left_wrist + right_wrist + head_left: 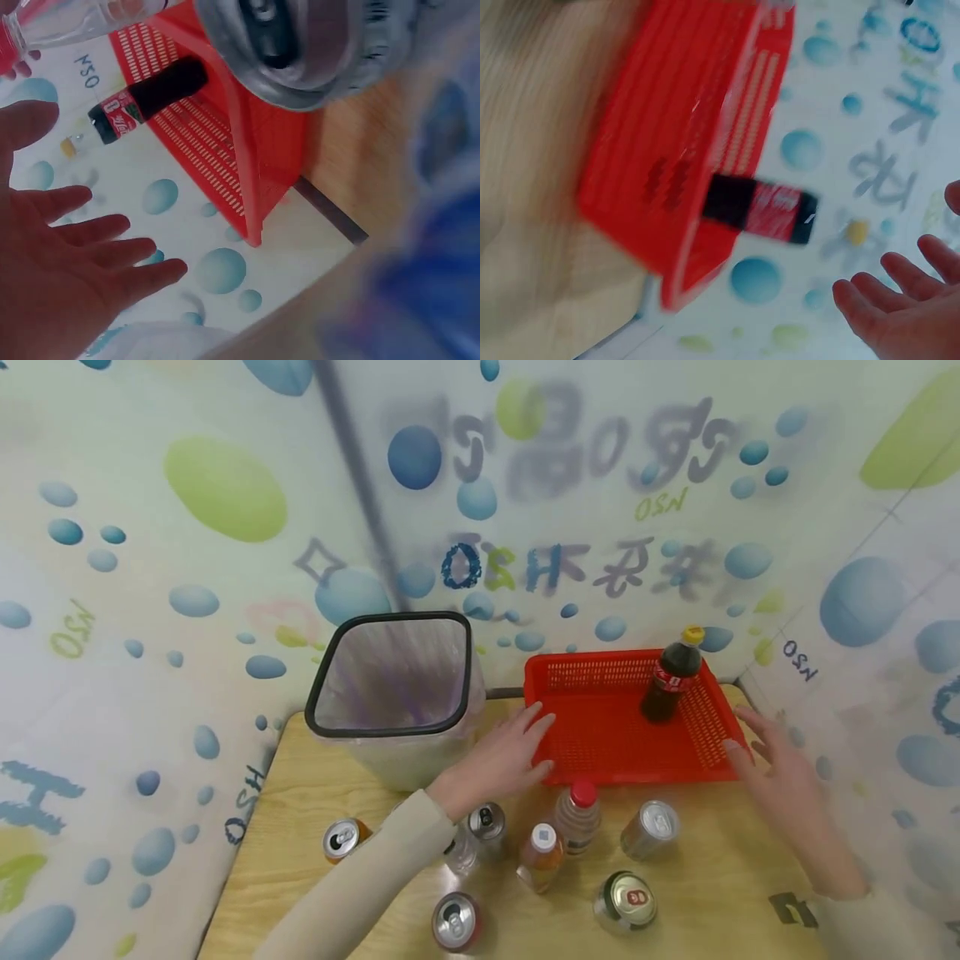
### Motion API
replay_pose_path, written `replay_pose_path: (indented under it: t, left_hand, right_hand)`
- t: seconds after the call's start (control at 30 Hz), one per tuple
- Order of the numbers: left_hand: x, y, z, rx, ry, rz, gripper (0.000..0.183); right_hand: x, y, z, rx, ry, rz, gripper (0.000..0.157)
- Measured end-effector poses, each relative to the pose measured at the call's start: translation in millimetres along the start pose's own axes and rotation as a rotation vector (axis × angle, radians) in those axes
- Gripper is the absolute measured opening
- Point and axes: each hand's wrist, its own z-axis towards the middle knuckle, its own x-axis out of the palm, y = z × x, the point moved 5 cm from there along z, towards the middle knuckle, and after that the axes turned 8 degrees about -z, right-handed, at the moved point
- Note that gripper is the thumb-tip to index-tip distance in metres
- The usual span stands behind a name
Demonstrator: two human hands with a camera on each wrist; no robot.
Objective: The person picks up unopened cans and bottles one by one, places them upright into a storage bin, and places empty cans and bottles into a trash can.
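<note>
A red plastic basket stands at the back right of the wooden table, and a cola bottle with a yellow cap is upright inside it. My left hand is over the basket's left front corner, fingers spread, holding nothing. Off the basket's right side hovers my right hand, its fingers apart and bare. In the left wrist view the left hand appears with straight fingers and the cola bottle beyond. The right wrist view has the right hand apart from the basket.
A lined bin with a black rim stands left of the basket. In front are a red-capped clear bottle, an amber bottle, a silver can, a green-rimmed can, a red can and an orange can.
</note>
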Motion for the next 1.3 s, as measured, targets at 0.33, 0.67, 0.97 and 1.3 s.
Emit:
replay_pose_path:
  t: [0.33,0.67,0.97,1.3]
  left_hand:
    - [7.4,-44.0,-9.7,0.17,0.217,-0.179,0.076]
    - [8.5,-68.0,-0.3,0.295,0.179,-0.021,0.034]
    - [12.2,-86.0,18.5,0.317,0.154,0.041,0.033]
    - [8.3,-80.1,15.5,0.237,0.199,-0.039,0.054]
  right_hand:
    - [9.1,16.1,-3.1,-0.13,-0.064,0.013,0.056]
    - [19.4,16.2,-5.7,-0.163,-0.111,0.035,0.051]
    - [20.1,12.7,-7.1,-0.169,-0.118,0.046,0.051]
    - [29.3,22.9,-15.7,-0.117,0.014,0.016,0.055]
